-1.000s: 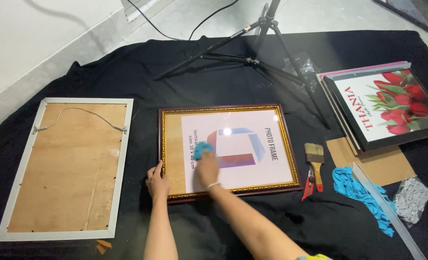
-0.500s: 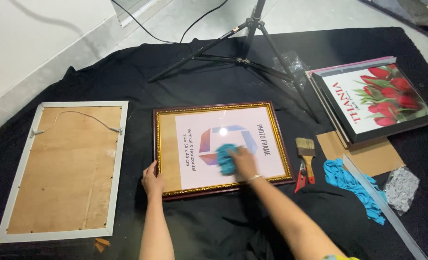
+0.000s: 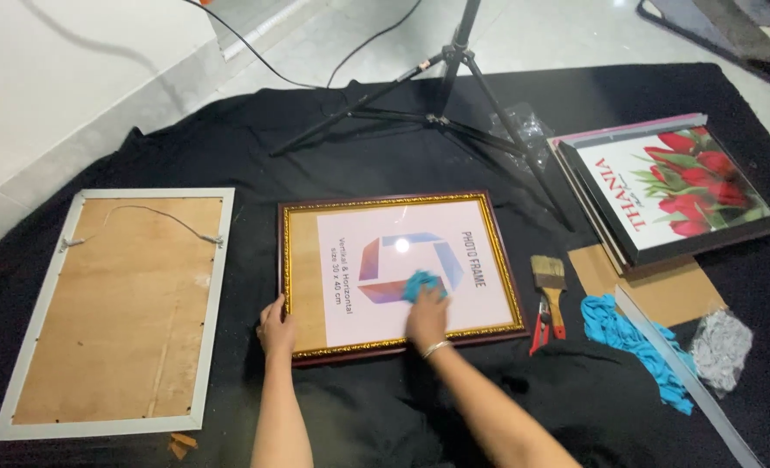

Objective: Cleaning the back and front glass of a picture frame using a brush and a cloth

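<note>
The left hand (image 3: 277,328) is bracing the gilt photo frame (image 3: 401,272) by its stiff edge while the right hand (image 3: 427,314) is pressing a soft blue cloth (image 3: 420,283) onto its seemingly fragile, slippery glazing.

Bright, even daylight; sharp throughout. Small white glare spot on the picture frame's glass (image 3: 401,245). Soft shadows on pale floor (image 3: 73,78).

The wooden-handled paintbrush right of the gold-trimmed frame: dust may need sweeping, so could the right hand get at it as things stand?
Probably yes. The right hand presses a blue cloth on the gold-trimmed frame; the wooden-handled paintbrush lies just beyond the frame's right edge, with only black cloth between.
</note>
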